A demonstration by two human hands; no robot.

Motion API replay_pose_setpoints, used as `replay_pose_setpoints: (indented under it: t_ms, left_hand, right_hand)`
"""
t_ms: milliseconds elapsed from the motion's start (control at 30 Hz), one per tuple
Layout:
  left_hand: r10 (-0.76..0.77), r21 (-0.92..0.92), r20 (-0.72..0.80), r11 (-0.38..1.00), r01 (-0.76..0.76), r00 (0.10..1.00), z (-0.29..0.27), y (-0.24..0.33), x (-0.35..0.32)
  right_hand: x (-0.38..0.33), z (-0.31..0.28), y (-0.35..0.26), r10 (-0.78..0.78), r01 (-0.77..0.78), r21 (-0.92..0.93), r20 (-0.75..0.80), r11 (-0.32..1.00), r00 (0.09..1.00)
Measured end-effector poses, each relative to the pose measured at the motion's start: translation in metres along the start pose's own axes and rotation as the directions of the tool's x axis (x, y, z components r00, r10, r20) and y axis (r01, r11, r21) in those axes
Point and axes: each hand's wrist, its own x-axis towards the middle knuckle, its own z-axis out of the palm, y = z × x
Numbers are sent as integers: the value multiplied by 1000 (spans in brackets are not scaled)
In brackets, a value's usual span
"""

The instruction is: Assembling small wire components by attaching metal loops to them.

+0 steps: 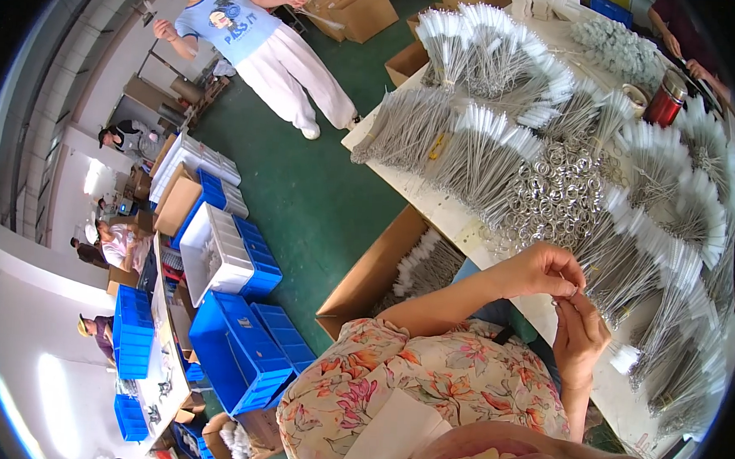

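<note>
Over the near edge of the worktable, my left hand and my right hand meet with fingertips pinched together. A tiny shiny bit shows between them, too small to make out. Just beyond my hands lies a heap of silver metal rings. Bundles of thin wire brushes with white bristle tips surround the heap on its far and right sides. One white brush tip shows to the right of my right hand; whether its wire reaches my fingers cannot be seen.
A cardboard box of brushes stands below the table's left edge. A red metal cup is on the table's far side, near another person's hands. Blue crates stand at left; a person stands on the green floor.
</note>
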Motion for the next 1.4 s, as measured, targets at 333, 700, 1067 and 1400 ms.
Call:
replay_pose_setpoints:
  t_ms: [333,700,1067,1400]
  left_hand:
    - [-58,239,-78,968,75,995,15,20,-12]
    - [341,436,-131,863,-255,931,15,36,-10]
    - [653,745,-68,536,-397,754,16,49,9]
    - [362,600,-113,767,-227,925,3,65,6]
  right_hand:
    - [-3,-1,1,-48,48,-9,29,999,998]
    - [18,-17,8,555,-612,635,326,471,765]
    - [55,-15,19,481,-553,824,439,121,759]
    - [60,-10,36,398,-606,675,463,421,792]
